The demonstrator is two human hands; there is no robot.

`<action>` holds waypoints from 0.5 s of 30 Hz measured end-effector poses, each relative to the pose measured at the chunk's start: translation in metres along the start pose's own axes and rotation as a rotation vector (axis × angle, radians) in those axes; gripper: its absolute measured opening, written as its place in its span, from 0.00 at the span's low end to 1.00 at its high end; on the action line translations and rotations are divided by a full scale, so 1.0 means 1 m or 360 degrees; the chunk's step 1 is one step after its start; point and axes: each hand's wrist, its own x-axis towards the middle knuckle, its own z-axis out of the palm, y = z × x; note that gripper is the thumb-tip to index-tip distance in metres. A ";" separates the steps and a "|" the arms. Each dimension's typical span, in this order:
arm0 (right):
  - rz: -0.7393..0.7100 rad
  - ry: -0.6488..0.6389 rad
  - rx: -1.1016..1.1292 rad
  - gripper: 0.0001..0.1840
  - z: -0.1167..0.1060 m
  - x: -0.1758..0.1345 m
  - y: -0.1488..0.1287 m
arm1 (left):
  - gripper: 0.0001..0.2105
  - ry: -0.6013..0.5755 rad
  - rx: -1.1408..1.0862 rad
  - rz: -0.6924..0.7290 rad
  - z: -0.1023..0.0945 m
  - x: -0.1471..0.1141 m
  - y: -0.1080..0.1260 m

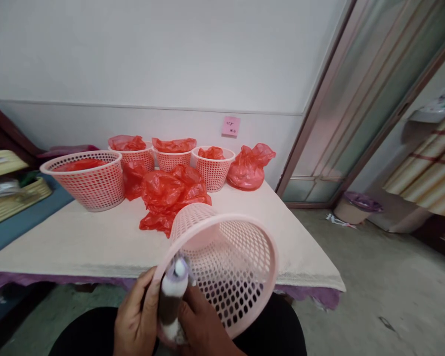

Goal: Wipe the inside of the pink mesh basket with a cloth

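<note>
Basket: pink plastic basket [226,269] tipped on its side, mouth toward the camera, just in front of the table [77,242] edge.
Left hand: left hand [135,316] curled around a blurred white-and-dark roll [172,296] at the basket's rim.
Right hand: right hand [202,326] closed on the basket's lower rim, touching the roll.
On the table: crumpled red bags [170,195] behind the basket, four bag-lined baskets [87,178] farther back.

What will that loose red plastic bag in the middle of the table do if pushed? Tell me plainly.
The red plastic bag looks thin and crumpled, so it would probably deform and slide rather than move as one piece. It seems light, lying puffed up on the table. It likely would not roll, and might snag against the pink basket beside it.
</note>
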 end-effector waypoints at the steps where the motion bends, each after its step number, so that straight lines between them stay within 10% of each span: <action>1: 0.0009 -0.0068 -0.0075 0.30 0.004 -0.002 0.004 | 0.11 -0.0008 0.0019 0.0091 -0.002 0.002 -0.002; 7: 0.0362 -0.0403 -0.0889 0.06 0.010 -0.009 0.060 | 0.11 -0.0022 0.0069 0.0432 -0.001 0.014 -0.003; 15: 0.0659 -0.0244 -0.0947 0.16 -0.013 0.029 0.117 | 0.11 -0.0053 0.0139 0.0600 0.002 0.012 0.000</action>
